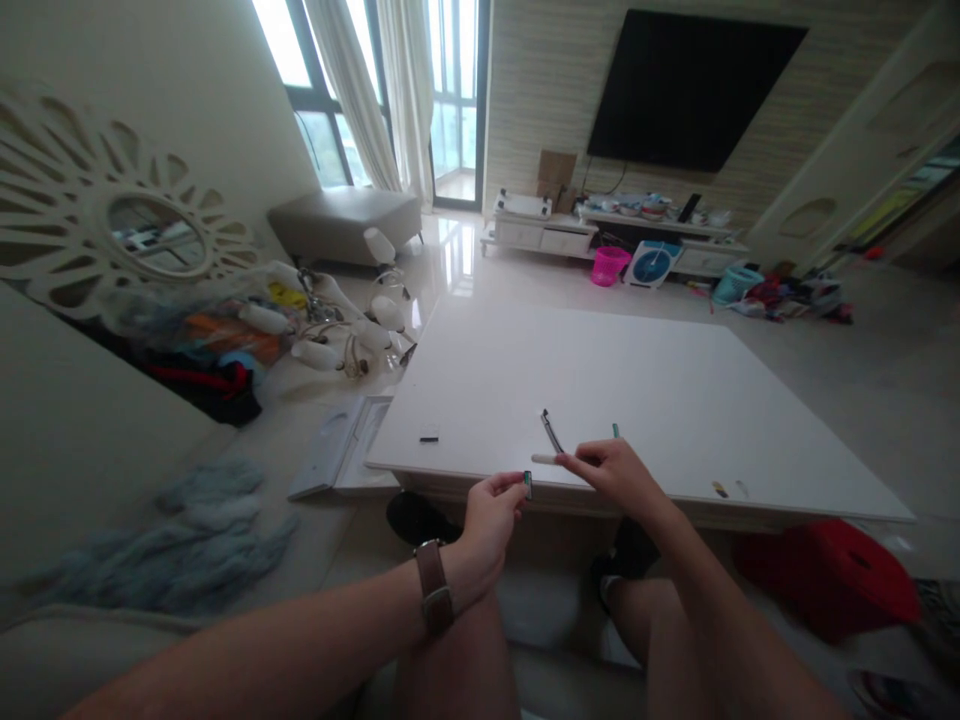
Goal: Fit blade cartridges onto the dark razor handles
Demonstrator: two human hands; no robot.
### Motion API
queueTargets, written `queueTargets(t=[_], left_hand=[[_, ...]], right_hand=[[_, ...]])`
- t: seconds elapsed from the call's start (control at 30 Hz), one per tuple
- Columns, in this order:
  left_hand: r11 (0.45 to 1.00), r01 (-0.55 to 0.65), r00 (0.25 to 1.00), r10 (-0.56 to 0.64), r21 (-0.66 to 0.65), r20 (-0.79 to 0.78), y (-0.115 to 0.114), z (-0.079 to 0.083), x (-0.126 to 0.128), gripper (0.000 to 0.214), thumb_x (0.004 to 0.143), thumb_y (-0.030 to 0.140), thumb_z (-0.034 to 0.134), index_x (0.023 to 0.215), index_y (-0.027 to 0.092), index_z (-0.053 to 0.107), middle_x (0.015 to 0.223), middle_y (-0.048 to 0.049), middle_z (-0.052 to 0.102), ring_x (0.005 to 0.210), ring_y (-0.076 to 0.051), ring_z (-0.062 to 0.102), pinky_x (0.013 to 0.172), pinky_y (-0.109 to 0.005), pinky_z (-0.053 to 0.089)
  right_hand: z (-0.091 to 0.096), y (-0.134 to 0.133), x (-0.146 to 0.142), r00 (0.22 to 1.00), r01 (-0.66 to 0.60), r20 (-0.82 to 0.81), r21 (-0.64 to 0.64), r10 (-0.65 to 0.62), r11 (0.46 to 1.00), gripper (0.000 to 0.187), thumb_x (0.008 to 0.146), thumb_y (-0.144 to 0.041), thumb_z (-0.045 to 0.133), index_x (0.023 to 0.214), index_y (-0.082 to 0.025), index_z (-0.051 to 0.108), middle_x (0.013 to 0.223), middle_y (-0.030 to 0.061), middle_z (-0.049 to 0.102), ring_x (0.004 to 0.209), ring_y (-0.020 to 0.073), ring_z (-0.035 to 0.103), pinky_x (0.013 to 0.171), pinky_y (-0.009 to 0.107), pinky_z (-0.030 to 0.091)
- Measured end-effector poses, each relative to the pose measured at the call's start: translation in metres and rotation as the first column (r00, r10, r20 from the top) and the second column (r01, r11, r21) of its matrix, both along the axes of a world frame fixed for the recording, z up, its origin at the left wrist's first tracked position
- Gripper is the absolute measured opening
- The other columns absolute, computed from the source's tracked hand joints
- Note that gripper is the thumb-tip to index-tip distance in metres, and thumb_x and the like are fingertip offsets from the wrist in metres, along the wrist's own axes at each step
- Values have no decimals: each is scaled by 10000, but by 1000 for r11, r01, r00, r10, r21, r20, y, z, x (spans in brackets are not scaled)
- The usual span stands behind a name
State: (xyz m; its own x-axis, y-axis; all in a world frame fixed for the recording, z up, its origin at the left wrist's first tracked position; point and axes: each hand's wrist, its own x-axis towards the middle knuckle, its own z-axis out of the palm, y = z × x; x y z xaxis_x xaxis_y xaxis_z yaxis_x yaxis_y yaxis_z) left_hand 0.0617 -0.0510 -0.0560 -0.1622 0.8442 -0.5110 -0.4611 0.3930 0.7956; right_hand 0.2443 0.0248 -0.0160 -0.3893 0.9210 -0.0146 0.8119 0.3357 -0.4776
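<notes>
My left hand [491,520], with a brown watch on the wrist, hovers at the near edge of the white table [675,400] and pinches a small green cap [528,485] between thumb and fingers. Just to its right, my right hand [619,472] grips a thin pen [546,459] whose white tip points left toward the cap and whose green end sticks out behind the fingers. A dark thin strip [551,430] lies on the table just beyond the pen.
A small black piece [429,437] lies near the table's left edge, two small bits [729,489] near the right front. A red stool [832,575] stands right of my knees, a chandelier [337,330] and clutter on the floor left.
</notes>
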Motion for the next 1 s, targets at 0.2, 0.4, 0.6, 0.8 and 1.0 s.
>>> queueTargets(t=[0.2, 0.4, 0.6, 0.8, 1.0], left_hand=[[1000, 12, 1000, -12, 10, 13, -1, 1, -1, 266, 617, 205, 775, 870, 125, 755, 824, -83, 711, 713, -138, 584, 629, -253, 372], [1000, 13, 1000, -13, -4, 5, 0, 0, -1, 310, 602, 217, 786, 897, 130, 748, 814, -73, 710, 721, -148, 596, 647, -261, 382], [999, 35, 999, -34, 24, -39, 0, 1, -2, 319, 611, 237, 766, 906, 116, 755, 835, -84, 722, 733, -152, 597, 635, -260, 379], [1000, 16, 1000, -16, 9, -27, 1, -2, -3, 302, 595, 226, 766, 878, 121, 758, 834, -86, 724, 712, -144, 590, 613, -253, 368], [1000, -2, 1000, 2, 11, -20, 1, 0, -2, 295, 590, 225, 778, 869, 134, 758, 812, -78, 724, 705, -146, 595, 614, -256, 373]], right_hand=[[0, 0, -3, 997, 38, 71, 43, -41, 998, 606, 883, -673, 513, 559, -171, 614, 517, 1, 496, 537, 120, 395, 541, 281, 206], [3, -1, -2, 994, -101, 28, -47, 102, 994, 620, 898, -667, 496, 572, -160, 639, 510, -4, 491, 542, 112, 403, 552, 276, 223], [6, 0, 0, 993, 47, 107, 61, -53, 997, 613, 890, -685, 491, 603, -173, 671, 540, 11, 537, 553, 118, 410, 556, 278, 215], [7, -2, -1, 987, 56, 145, 53, -63, 997, 623, 861, -708, 515, 559, -178, 642, 530, 10, 533, 538, 116, 395, 549, 283, 200], [8, -3, -2, 993, -73, 89, -11, 73, 997, 636, 882, -699, 494, 560, -171, 648, 508, 5, 517, 528, 107, 398, 549, 274, 215]])
